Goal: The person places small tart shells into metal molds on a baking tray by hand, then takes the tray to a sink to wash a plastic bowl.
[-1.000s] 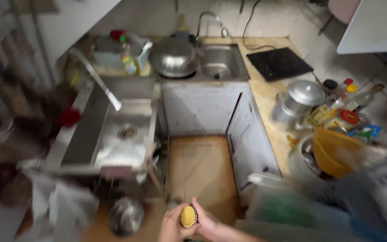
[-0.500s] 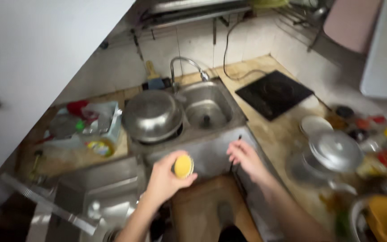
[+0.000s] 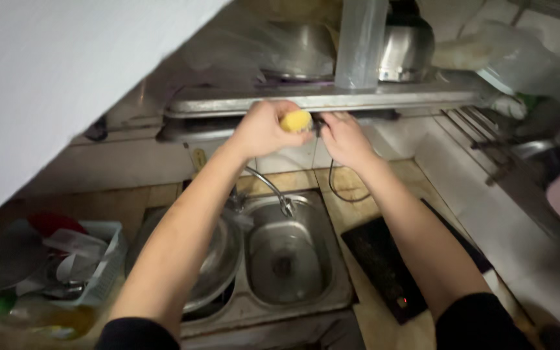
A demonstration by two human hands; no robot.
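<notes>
My left hand (image 3: pixel 264 128) is raised to the front edge of a metal wall shelf (image 3: pixel 332 101) and grips a small round yellow object (image 3: pixel 296 120). My right hand (image 3: pixel 343 137) is beside it, fingers curled against the shelf's underside near a dark cord; what it touches is hidden. Both arms stretch up over the steel sink (image 3: pixel 288 256).
Metal pots (image 3: pixel 404 45) and a clear cylinder (image 3: pixel 360 40) stand on the shelf. Below are a curved tap (image 3: pixel 270 189), a steel bowl (image 3: pixel 214 264) in the left basin, a black induction hob (image 3: pixel 393 266) at right, and a basket of dishes (image 3: pixel 79 259) at left.
The view has tilted up from the floor and counter to the wall shelf. Both hands rose from low by the cabinet to the shelf edge, the left keeping the yellow object.
</notes>
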